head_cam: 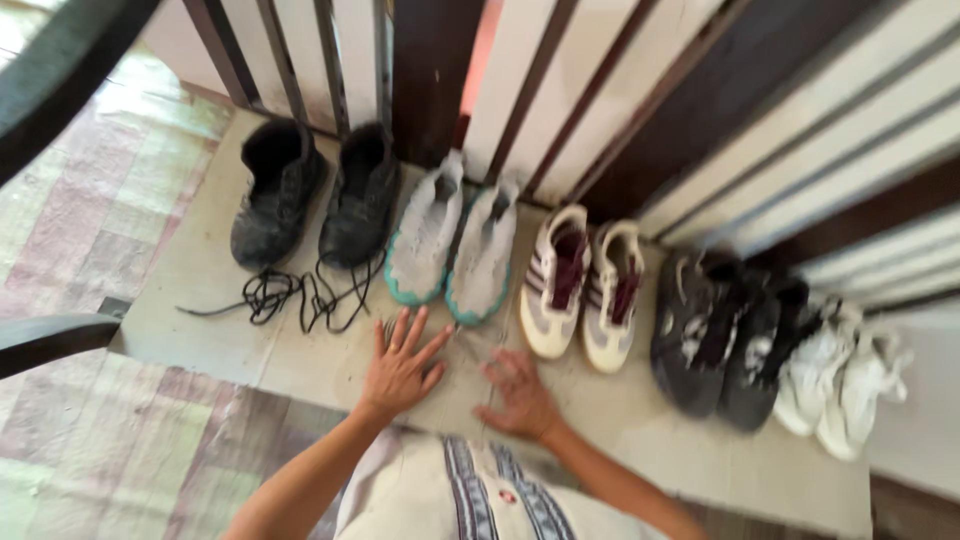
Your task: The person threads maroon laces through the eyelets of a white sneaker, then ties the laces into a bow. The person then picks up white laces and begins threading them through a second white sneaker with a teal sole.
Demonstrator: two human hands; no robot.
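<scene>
Five pairs of shoes stand in a row on a pale mat [210, 330] laid along the foot of a slatted wall [600, 90], toes toward the camera and heels to the slats, each pair kept side by side so partners stay together. At the far left are the black boots [315, 195], their loose laces [290, 295] spilled in a tangle onto the mat in front of them. Next come the grey shoes [455, 245] with teal soles, then the cream sneakers [580, 285] with dark red linings, the dark sneakers [725, 335], and at the right end the white shoes [840, 375], which lean and slump more than the rest. The left hand [400, 365] lies flat on the mat, fingers spread and released, holding nothing, just near the toes of the grey shoes and close to the lace tangle. The right hand [520, 395] also rests palm down on the mat, fingers loosely curled and blurred, grasping nothing as far as can be told; it sits near the toes of the grey and cream pairs without touching them. Both hands appear to bear weight, as of a person leaning forward over the row. A patterned garment [480, 495] fills the near edge, and a patchwork floor [90, 180] shows at left.
</scene>
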